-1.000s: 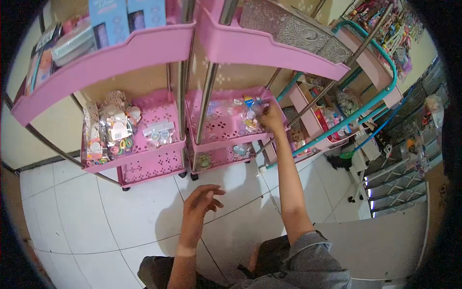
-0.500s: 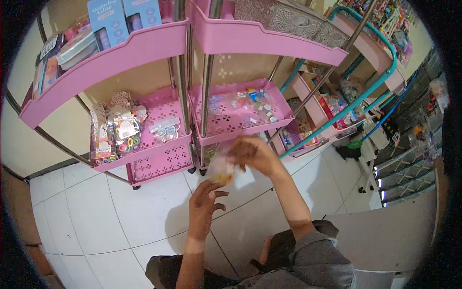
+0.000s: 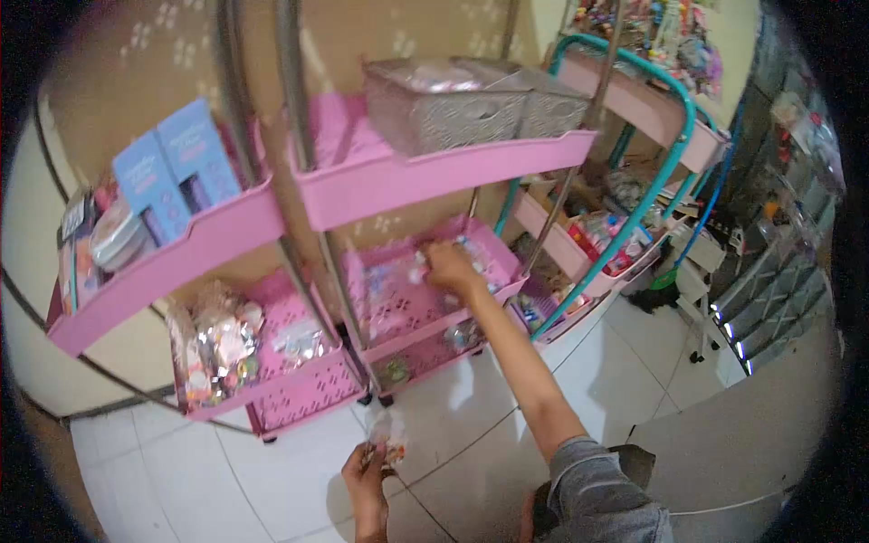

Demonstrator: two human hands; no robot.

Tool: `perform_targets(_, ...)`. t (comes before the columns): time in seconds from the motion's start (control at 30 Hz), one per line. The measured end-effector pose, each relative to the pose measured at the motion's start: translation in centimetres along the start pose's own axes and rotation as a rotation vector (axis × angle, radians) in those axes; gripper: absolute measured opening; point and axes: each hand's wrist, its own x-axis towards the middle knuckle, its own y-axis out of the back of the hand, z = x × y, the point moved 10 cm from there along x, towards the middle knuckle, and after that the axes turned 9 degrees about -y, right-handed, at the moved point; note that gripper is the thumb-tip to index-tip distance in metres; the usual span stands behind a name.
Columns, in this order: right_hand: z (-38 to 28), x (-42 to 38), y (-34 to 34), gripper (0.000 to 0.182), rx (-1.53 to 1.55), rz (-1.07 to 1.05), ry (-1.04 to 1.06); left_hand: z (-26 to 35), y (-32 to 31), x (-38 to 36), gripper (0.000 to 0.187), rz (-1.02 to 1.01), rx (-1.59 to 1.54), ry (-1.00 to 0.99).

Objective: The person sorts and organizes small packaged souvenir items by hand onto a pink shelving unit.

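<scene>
My left hand point(image 3: 366, 480) is low in front of the carts, its fingers closed on a small clear plastic bag point(image 3: 387, 433) with orange and whitish bits inside. Stretched far forward, my right hand point(image 3: 449, 269) is over the middle tray point(image 3: 412, 312) of a pink trolley. Its fingers point down among small packets and pale pieces lying in that tray. Blur hides whether these fingers grip anything.
A second pink trolley point(image 3: 303, 371) stands at left, holding packaged trinkets point(image 3: 226, 339) and blue boxes point(image 3: 176, 167). Silver patterned baskets point(image 3: 453, 113) sit on the upper shelf above my right hand. A teal-framed cart point(image 3: 692, 118) is at right, beside a metal folding gate point(image 3: 769, 308).
My right hand has left the bag and reached forward into the middle tray. The bag stays in my left hand, now lower in view. The camera view has tilted upward.
</scene>
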Motion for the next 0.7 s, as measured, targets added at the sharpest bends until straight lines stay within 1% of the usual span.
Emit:
perform_targets(0.03,-0.2,0.0,-0.2,0.022,-0.032,0.001,0.065,-0.3,0.2,0.1,0.012,0.020,-0.009,0.015)
perform_targets(0.07,0.2,0.0,-0.3,0.022,-0.044,0.018,0.058,-0.8,0.4,0.2,0.012,0.051,-0.018,0.034)
perform_targets(0.13,0.5,-0.1,0.5,0.024,0.013,0.094,0.017,-1.4,-0.1,0.5,0.014,0.019,-0.037,0.042)
perform_targets(0.17,0.9,0.1,0.7,0.024,0.011,0.094,0.019,-1.8,-0.3,0.4,0.015,0.004,-0.049,0.059)
perform_targets(0.23,1.8,-0.2,1.8,0.024,0.319,0.027,-0.037,-2.9,-0.3,0.8,0.016,-0.002,-0.093,0.039)
perform_targets(0.27,2.0,-0.6,2.2,0.024,0.321,0.025,-0.035,-3.1,-0.4,1.0,0.019,-0.013,-0.136,0.016)
perform_targets(0.33,3.9,-2.0,4.0,0.024,0.917,0.083,-0.179,-1.9,-1.2,0.8,0.023,-0.007,-0.138,0.007)
perform_targets(0.37,3.7,-3.1,5.1,0.024,0.917,0.079,-0.180,-1.2,-1.6,0.6,0.027,-0.003,-0.142,0.002)
perform_targets(0.4,3.8,-4.7,5.2,0.024,1.264,-0.027,-0.343,-0.7,-1.9,0.5,0.027,0.000,-0.142,0.006)
perform_targets(0.43,3.6,-6.5,4.7,0.025,1.606,-0.141,-0.513,0.6,-2.4,0.5,0.028,-0.025,-0.134,-0.065)
perform_targets(0.47,3.8,-7.5,5.2,0.025,1.607,-0.147,-0.516,1.5,-2.6,0.4,0.029,-0.050,-0.125,-0.136)
perform_targets(0.5,3.5,-8.4,5.7,0.025,1.638,-0.187,-0.456,1.3,-2.3,0.4,0.029,-0.043,-0.121,-0.134)
perform_targets(0.53,2.6,-9.4,6.3,0.026,1.671,-0.229,-0.395,1.3,-2.3,0.6,0.029,-0.071,-0.075,-0.188)
perform_targets(0.57,1.9,-10.6,6.8,0.026,1.677,-0.240,-0.397,1.6,-2.2,0.6,0.029,-0.098,-0.028,-0.241)
perform_targets(0.63,-0.8,-13.2,9.2,0.017,1.623,-0.231,-0.286,2.2,-2.3,0.1,0.031,-0.052,-0.048,-0.233)
perform_targets(0.67,-1.9,-14.3,9.2,0.017,1.632,-0.250,-0.288,3.6,-2.6,-0.3,0.034,-0.020,-0.037,-0.307)
perform_targets(0.7,-3.3,-15.4,9.3,0.019,1.530,-0.262,-0.259,4.9,-2.3,-0.7,0.036,0.015,-0.023,-0.381)
